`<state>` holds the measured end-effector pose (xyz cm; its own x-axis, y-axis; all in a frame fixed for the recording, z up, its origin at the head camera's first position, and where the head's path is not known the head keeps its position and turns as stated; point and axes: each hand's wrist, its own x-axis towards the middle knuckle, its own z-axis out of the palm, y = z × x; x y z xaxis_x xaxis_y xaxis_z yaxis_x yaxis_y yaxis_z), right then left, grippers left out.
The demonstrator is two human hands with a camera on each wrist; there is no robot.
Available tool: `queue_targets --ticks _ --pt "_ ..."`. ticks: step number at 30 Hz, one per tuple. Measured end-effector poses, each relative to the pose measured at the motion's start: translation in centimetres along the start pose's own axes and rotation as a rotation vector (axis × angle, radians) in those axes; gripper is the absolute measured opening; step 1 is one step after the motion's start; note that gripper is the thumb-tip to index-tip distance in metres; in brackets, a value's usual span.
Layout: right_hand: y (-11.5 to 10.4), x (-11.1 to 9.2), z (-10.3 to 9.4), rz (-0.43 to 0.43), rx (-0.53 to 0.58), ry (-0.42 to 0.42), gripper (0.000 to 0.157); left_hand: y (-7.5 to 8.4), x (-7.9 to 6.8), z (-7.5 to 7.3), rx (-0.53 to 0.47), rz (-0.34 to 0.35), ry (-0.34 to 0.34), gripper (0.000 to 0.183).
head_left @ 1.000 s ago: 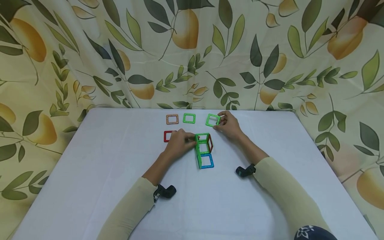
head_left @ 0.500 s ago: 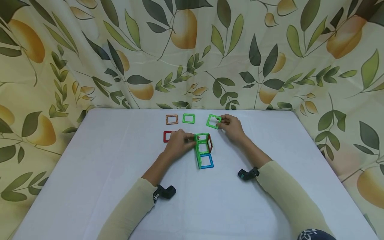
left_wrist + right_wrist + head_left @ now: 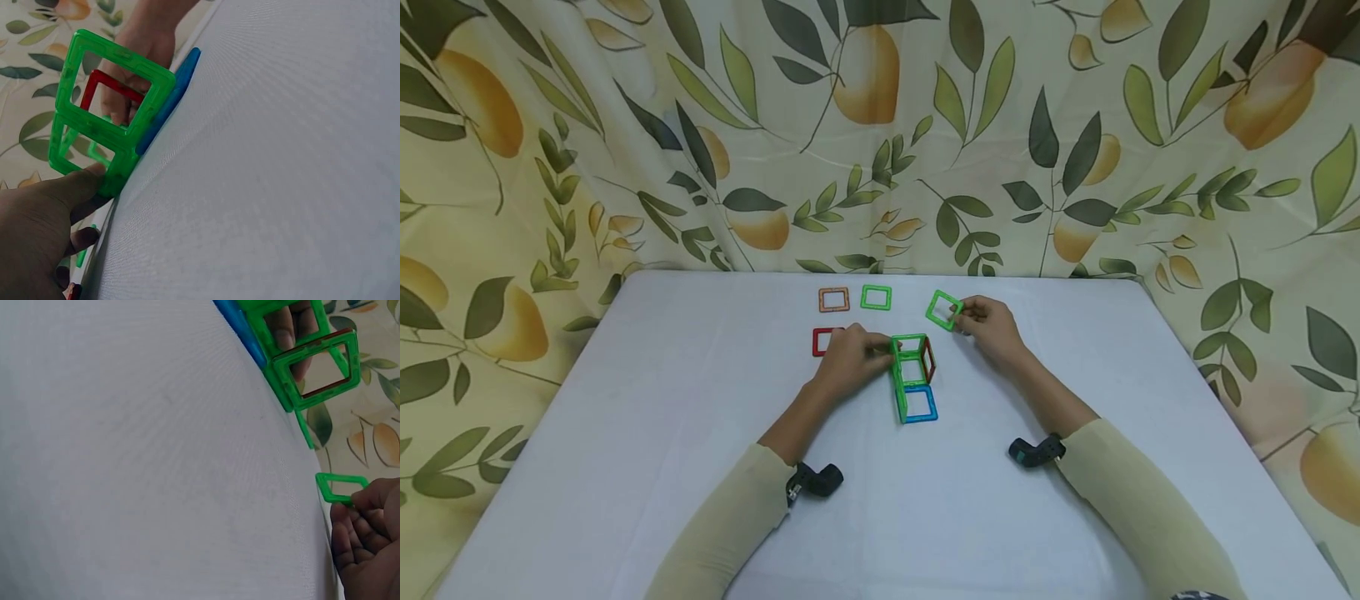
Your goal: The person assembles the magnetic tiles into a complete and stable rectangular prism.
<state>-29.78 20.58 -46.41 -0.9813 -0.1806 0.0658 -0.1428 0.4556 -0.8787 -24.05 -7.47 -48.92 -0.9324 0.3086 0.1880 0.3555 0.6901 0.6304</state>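
Note:
Square magnetic tiles in a frame shape are joined into a small structure (image 3: 900,400) at mid-table. Its left wall and back are green, a red tile (image 3: 931,360) stands on its right, and a blue tile (image 3: 921,418) lies flat at the front. My left hand (image 3: 852,360) holds the green left wall near the back corner, the thumb on the frame in the left wrist view. To the back right, my right hand (image 3: 995,332) pinches a loose green tile (image 3: 932,304) by one side, tilted and apart from the structure.
An orange tile (image 3: 833,290) and another green tile (image 3: 876,287) lie near the table's back edge. One red tile (image 3: 816,342) lies partly behind my left hand. A patterned curtain (image 3: 917,125) hangs behind the white table (image 3: 700,375).
My right hand has drawn back slightly toward me and to the right, turning the pinched green tile to a steeper slant. The left hand and structure have stayed put.

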Motion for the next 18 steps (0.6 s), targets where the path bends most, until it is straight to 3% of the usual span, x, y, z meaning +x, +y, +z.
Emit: queue_targets --ticks 18 --pt "-1.1 -2.3 0.1 -0.01 -0.04 -0.034 0.017 0.4 0.0 -0.1 -0.023 -0.027 -0.002 0.032"
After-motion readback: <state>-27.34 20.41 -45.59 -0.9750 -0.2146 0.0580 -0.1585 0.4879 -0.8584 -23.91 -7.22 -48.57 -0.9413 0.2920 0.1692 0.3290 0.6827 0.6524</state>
